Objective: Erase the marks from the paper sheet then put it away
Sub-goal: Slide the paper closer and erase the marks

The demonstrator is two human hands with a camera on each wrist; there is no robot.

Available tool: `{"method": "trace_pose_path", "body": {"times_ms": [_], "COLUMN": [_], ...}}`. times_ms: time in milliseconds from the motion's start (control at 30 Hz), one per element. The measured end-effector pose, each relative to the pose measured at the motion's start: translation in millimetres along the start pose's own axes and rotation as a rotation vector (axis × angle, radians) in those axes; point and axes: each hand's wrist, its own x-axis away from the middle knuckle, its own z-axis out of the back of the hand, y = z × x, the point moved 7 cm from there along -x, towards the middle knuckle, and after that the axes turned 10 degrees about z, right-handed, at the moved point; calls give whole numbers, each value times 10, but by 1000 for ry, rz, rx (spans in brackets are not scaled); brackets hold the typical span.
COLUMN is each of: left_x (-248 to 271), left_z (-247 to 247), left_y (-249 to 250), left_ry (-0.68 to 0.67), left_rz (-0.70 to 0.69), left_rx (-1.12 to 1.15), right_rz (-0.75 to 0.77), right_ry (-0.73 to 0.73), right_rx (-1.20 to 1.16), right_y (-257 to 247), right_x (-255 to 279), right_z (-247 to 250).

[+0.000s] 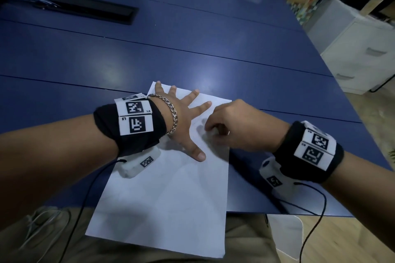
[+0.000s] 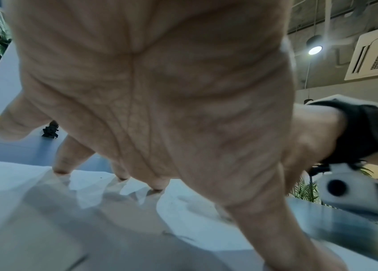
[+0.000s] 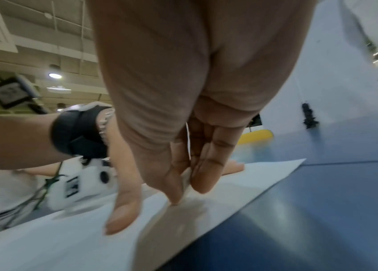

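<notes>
The paper sheet (image 1: 166, 194) is laid over the blue table's (image 1: 192, 38) near edge, pinned flat by the spread left hand (image 1: 181, 117). An eraser, barely visible, is pinched in the right hand (image 1: 233, 126).

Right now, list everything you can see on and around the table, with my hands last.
paper: one, white, near table edge, overhanging toward the lap
table: one, blue, under the paper
black tray: one, far left of table
cabinet: one, white, right of table
bracelet: one, silver chain, left wrist
wristbands: two, black with white tags, one per wrist
left hand: fingers spread, pressing the paper's far end
right hand: fingers curled at the paper's right edge; what they hold is hidden
</notes>
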Motion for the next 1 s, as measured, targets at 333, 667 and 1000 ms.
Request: {"method": "trace_pose_path", "body": {"times_ms": [333,667,1000], "left_x": [-18,15,-44], "left_z": [70,31,-54], "left_y": [-74,-85,-1], "left_ry": [89,12,-37], "left_rz": [-203,-240,-155], "left_rx": [-27,27,13], "right_rz": [-188,-94,-119], "right_ry": [198,181,153], "right_rx": [-37,-42,-29], "right_y": [576,429,476], "right_x": [441,235,-20], "right_z": [297,223,161]}}
